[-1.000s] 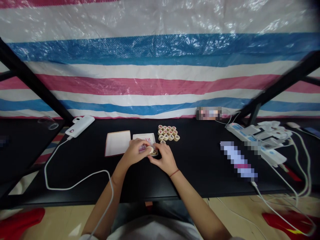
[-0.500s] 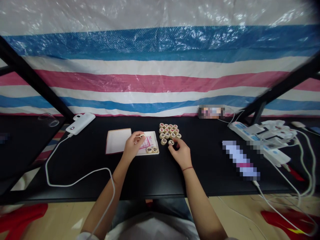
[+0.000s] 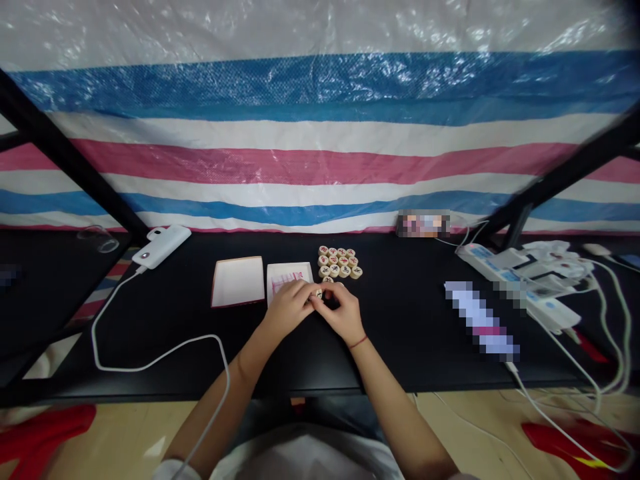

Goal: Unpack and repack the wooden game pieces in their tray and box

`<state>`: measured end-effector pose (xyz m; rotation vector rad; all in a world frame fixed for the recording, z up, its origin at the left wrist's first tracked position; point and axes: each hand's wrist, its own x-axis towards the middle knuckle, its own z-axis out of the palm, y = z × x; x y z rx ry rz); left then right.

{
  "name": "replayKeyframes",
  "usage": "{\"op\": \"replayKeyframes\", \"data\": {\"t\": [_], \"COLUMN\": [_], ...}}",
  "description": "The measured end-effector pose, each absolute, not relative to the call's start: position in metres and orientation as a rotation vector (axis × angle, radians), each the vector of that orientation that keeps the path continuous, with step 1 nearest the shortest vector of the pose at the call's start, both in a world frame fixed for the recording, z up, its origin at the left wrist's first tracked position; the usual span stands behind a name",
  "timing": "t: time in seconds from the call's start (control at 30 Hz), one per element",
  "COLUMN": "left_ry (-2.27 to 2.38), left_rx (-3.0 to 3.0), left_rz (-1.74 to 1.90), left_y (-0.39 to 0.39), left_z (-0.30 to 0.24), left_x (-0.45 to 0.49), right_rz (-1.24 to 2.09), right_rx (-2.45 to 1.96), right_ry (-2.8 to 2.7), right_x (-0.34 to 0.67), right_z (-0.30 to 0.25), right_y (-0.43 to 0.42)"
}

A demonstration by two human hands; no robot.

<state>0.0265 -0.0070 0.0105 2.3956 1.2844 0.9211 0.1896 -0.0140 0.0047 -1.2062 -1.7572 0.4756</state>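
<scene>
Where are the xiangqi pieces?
In the head view, the xiangqi pieces lie on the black table, right of the white tray, just beyond the right hand.

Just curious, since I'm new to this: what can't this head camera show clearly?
- Round pale wooden Chinese chess pieces: characters too small to read in the head view.
- Small round piece between the hands: partly hidden by the left hand and right hand.
- Long purple-white strip: pixelated, unidentifiable.

The left hand (image 3: pixel 289 309) and right hand (image 3: pixel 343 313) meet near the middle of the tabletop, backs up and fingers curled inward, their fingertips (image 3: pixel 311 291) close together. The left arm (image 3: pixel 233 373) and right arm (image 3: pixel 395 407) angle in over the front edge of the tabletop (image 3: pixel 125 393), forming a narrow V. A thin red cord (image 3: pixel 358 343) circles the right wrist (image 3: pixel 352 337).
</scene>
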Motion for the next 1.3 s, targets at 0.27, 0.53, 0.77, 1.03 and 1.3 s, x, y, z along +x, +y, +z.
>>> {"op": "replayKeyframes", "data": {"t": [0.27, 0.53, 0.77, 1.03, 1.3], "left_ry": [1.448, 1.440, 1.502, 1.789, 1.775], "left_rx": [2.358, 2.258, 2.275, 2.337, 2.526], "left_rz": [0.858, 0.910, 0.860, 0.660, 0.510], "left_y": [0.000, 0.005, 0.004, 0.000, -0.007], "left_z": [0.010, 0.007, 0.006, 0.007, 0.009], "left_x": [0.012, 0.002, 0.003, 0.005, 0.010], "right_rz": [0.257, 0.277, 0.252, 0.117, 0.335], "right_rx": [-1.481, -1.629, -1.615, -1.545, -1.247], "right_ry": [-1.505, -1.666, -1.698, -1.674, -2.110], "right_x": [0.224, 0.229, 0.228, 0.223, 0.191], "right_z": [-0.010, -0.025, -0.028, -0.019, -0.003], "right_y": [0.000, 0.005, 0.008, 0.005, -0.010]}}
